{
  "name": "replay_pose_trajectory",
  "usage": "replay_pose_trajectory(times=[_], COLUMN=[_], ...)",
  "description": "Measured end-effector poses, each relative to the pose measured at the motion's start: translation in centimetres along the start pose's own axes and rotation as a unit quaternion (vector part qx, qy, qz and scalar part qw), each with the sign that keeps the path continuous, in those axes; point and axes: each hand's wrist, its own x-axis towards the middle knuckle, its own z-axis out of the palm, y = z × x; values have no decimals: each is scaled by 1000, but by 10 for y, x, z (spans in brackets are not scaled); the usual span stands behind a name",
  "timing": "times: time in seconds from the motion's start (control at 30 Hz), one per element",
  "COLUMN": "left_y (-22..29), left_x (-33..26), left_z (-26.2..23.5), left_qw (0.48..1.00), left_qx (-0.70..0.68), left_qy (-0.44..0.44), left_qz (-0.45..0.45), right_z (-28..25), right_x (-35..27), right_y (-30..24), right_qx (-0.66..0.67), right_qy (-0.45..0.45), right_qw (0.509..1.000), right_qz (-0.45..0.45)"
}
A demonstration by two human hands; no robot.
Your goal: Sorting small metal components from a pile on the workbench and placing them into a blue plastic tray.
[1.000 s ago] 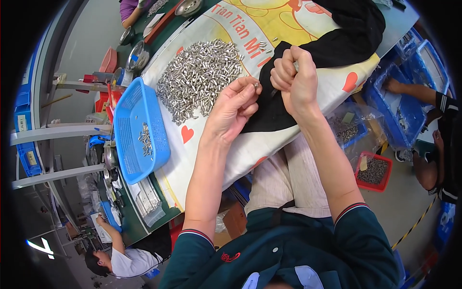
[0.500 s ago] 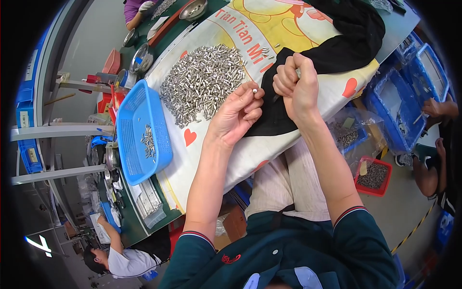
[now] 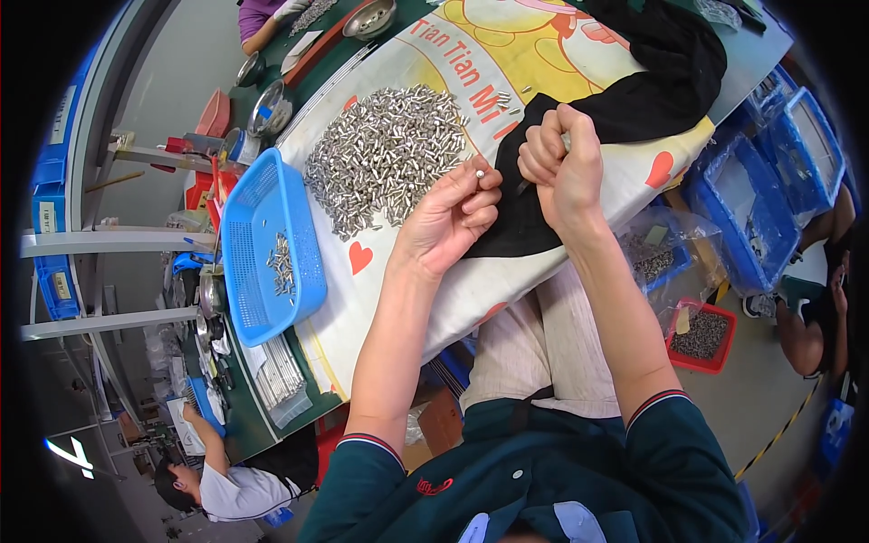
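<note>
My left hand (image 3: 450, 217) is closed in a pinch on a small silvery metal pin (image 3: 480, 173), its round end showing between thumb and forefinger. To its right my right hand (image 3: 563, 165) makes a fist. Something greyish shows under its thumb and a dark tip sticks out at its lower side; its kind is hidden by the fingers. Beneath both hands lies a black cloth (image 3: 514, 217) on the patterned table cover. A large heap of small metal pins (image 3: 385, 154) spreads to the left of my hands. Further left stands a blue plastic basket (image 3: 312, 285) with some pins (image 3: 282, 264) in it.
A few loose pins (image 3: 504, 101) lie beyond my right hand. Metal bowls (image 3: 369, 20) stand at the far left. To the right are blue crates (image 3: 742, 208) and a red tray (image 3: 701, 337) of small parts. Other people work at the left and right edges.
My hands keep the same grips and nearly the same places. The whole view has shifted slightly. At the right edge, another person's hand has left the blue crate.
</note>
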Motion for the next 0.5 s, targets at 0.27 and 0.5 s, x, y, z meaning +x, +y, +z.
replay_pose_trajectory(times=[0.27, 0.5], left_y=[1, 1], left_x=[0, 1], left_z=[1, 6], left_qw=[1000, 996], left_qx=[-6, 57], left_qy=[19, 62], left_qz=[-2, 14], right_z=[-1, 1], right_x=[0, -2], right_y=[0, -3], right_qx=[-27, -23], right_qy=[1, 8], right_qw=[1000, 999], right_qz=[15, 20])
